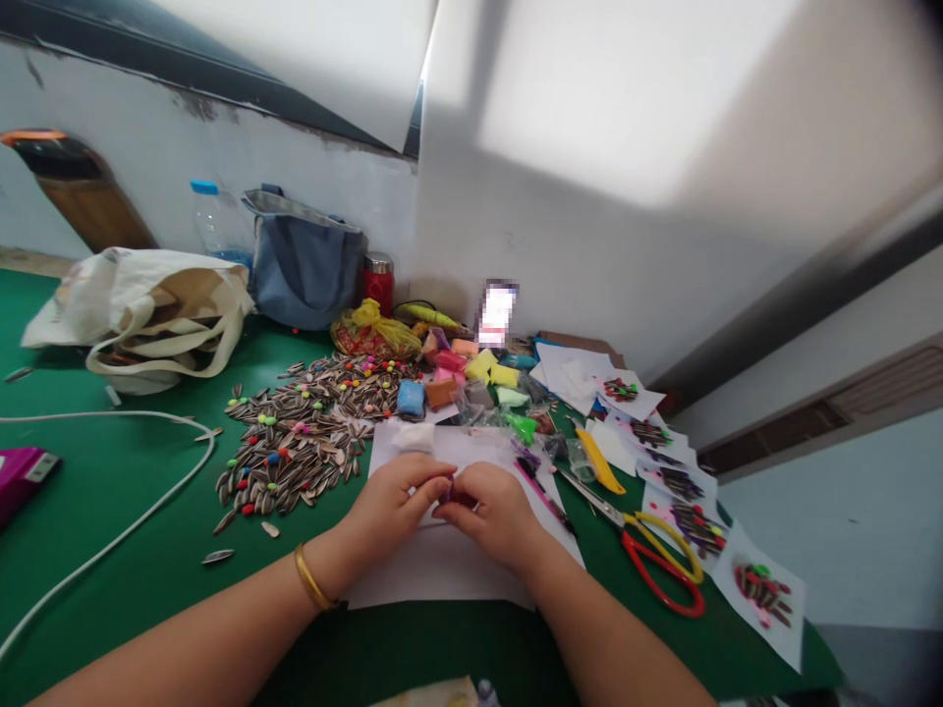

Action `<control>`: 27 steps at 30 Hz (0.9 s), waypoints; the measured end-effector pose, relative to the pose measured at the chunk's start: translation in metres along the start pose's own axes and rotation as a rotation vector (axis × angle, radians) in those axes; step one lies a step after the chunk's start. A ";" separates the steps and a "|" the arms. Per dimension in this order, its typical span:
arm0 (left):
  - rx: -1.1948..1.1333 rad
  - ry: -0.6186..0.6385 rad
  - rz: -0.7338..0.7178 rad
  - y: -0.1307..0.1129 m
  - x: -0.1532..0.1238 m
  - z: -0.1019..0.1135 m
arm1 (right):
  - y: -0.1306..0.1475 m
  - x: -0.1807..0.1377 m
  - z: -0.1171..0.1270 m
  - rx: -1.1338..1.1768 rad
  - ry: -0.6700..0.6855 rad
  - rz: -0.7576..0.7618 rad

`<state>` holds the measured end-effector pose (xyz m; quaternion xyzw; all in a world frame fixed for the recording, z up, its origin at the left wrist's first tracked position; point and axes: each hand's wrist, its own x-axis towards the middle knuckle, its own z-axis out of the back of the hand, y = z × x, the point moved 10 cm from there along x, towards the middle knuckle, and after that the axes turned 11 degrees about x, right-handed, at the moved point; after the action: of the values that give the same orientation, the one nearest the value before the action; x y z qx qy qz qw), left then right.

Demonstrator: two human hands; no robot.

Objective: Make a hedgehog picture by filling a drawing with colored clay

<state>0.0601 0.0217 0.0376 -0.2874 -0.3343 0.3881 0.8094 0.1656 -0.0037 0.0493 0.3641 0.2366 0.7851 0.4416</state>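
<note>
Above a white sheet of paper, my left hand and my right hand meet with their fingertips pinched together. Between them is a small purple piece that looks like modelling clay, mostly covered by the fingers. A white lump lies at the paper's upper left, just beyond my left hand. Dark and pink pens rest along the paper's right side, near my right hand. Scissors with red and yellow handles lie farther right, below a yellow cutter.
Sunflower seeds with coloured beads spread at left. Coloured clay blocks sit behind the paper, before a propped phone. Cards with seed designs line the right edge. Bags and a white cable occupy the left.
</note>
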 end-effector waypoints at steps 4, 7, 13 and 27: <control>-0.030 0.126 0.018 -0.005 -0.002 -0.013 | -0.004 0.000 0.002 -0.147 -0.052 0.011; -0.090 0.087 0.094 0.001 -0.002 -0.010 | -0.001 0.000 0.005 -0.197 -0.073 0.022; -0.217 0.070 0.164 0.012 0.001 -0.008 | -0.004 0.001 0.005 -0.141 -0.052 -0.063; -0.201 0.028 0.168 0.014 0.001 -0.006 | 0.011 0.001 0.006 -0.098 0.001 0.044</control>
<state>0.0590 0.0285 0.0245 -0.3994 -0.3349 0.4152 0.7456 0.1642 -0.0086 0.0613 0.3468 0.1902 0.8054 0.4416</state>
